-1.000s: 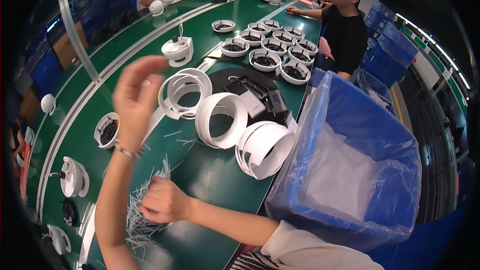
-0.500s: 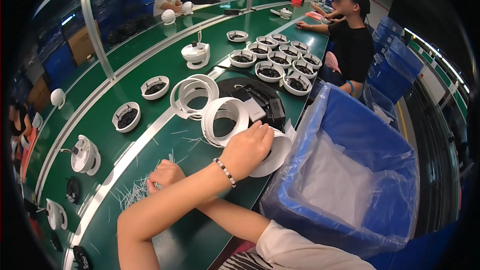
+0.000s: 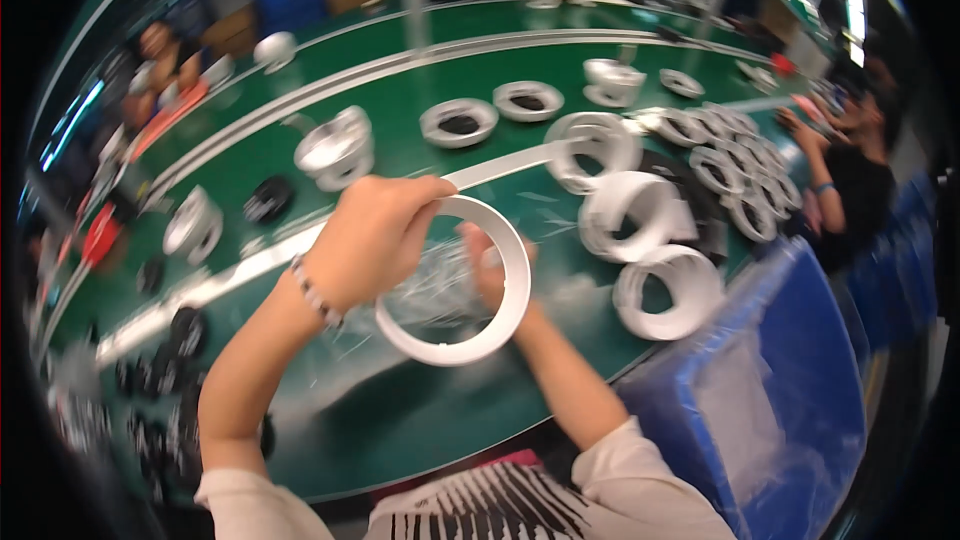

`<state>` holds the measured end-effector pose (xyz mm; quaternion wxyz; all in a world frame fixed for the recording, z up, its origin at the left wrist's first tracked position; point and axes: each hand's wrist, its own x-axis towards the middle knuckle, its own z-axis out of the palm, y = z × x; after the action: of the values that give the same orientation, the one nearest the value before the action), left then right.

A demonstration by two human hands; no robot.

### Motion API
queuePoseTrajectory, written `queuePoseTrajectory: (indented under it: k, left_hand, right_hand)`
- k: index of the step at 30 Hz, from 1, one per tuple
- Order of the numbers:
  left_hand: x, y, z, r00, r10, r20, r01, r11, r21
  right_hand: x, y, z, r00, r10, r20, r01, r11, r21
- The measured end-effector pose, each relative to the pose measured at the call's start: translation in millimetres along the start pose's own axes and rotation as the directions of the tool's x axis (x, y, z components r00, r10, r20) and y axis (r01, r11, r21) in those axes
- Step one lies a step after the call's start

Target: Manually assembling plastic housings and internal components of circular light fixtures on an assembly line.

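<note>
My left hand (image 3: pixel 372 240), with a beaded bracelet at the wrist, grips a white plastic ring (image 3: pixel 514 285) by its upper left rim. The ring is held up above the green table, tilted so that its opening faces me. Behind it is my right hand (image 3: pixel 487 268), partly seen through the opening. Its fingers look curled, and blur hides what is between them. A loose pile of thin clear strips (image 3: pixel 430 285) lies on the table behind the ring, beside my right hand. Stacked white rings (image 3: pixel 630 215) stand to the right, with another white ring stack (image 3: pixel 668 292) nearer me.
A blue bin (image 3: pixel 780 370) lined with clear plastic stands at the right table edge. White housings (image 3: pixel 335 148) and round shells (image 3: pixel 458 124) line the far side. Black parts (image 3: pixel 165 430) lie at left. Several shells are grouped at far right near a co-worker (image 3: pixel 855 155).
My left hand has come back left from the ring stacks with one white ring. My arms are no longer crossed. The view has turned left.
</note>
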<state>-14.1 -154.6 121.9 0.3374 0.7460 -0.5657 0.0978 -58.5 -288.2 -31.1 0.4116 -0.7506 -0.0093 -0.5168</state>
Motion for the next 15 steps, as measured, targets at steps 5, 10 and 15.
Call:
queuePoseTrajectory:
  k: [5,10,15]
  left_hand:
    - [-60,-43,-20,0.901,-0.207,0.381,0.163,0.976,0.145]
    - [-66,-63,-7,0.71,-0.361,0.605,0.433,0.901,0.03]
    - [-58,-71,0,0.65,-0.446,0.615,0.57,0.822,-0.006]
  right_hand:
    - [7,-51,-9,0.821,-0.288,0.493,0.078,0.912,0.403]
    - [-22,-79,13,0.594,-0.275,0.756,0.066,0.953,0.296]
    - [-15,-71,11,0.583,-0.233,0.778,-0.006,0.957,0.291]
